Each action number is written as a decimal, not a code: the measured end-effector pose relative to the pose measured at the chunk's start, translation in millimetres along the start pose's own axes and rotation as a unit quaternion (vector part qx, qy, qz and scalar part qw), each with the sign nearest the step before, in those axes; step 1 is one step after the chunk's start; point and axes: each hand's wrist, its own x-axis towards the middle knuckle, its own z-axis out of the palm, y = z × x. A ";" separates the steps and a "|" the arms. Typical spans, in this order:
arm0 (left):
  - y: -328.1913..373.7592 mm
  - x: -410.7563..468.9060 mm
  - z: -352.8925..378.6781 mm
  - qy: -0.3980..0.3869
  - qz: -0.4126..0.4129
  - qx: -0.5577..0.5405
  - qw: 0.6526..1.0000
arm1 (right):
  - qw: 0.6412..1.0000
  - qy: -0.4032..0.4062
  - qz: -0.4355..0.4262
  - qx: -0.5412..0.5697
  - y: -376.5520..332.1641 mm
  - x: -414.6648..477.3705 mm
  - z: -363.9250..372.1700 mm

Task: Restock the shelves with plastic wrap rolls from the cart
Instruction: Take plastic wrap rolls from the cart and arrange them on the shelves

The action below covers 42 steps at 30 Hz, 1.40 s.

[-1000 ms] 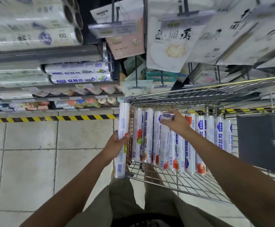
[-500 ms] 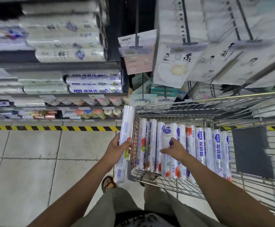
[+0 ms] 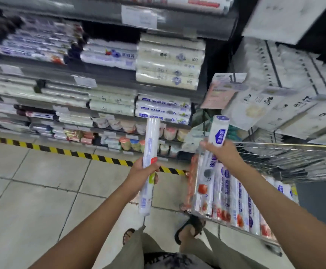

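Hands grip one plastic wrap roll each, left hand (image 3: 144, 171) and right hand (image 3: 223, 155) closed around them, upright above the cart (image 3: 274, 152), presumably bound for the shelves (image 3: 107, 78).

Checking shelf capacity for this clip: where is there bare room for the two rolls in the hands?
The only visible gap is the dark space on the upper shelf, bordered by blue-print rolls on the left and the cream stack on the right. The shelves below look packed edge to edge, though blurred. The cart is crowded with upright rolls.
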 end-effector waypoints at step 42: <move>162.8 -128.8 -585.9 0.367 0.154 -0.152 0.905 | 0.834 -0.547 -0.018 0.066 -370.7 -3.6 697.3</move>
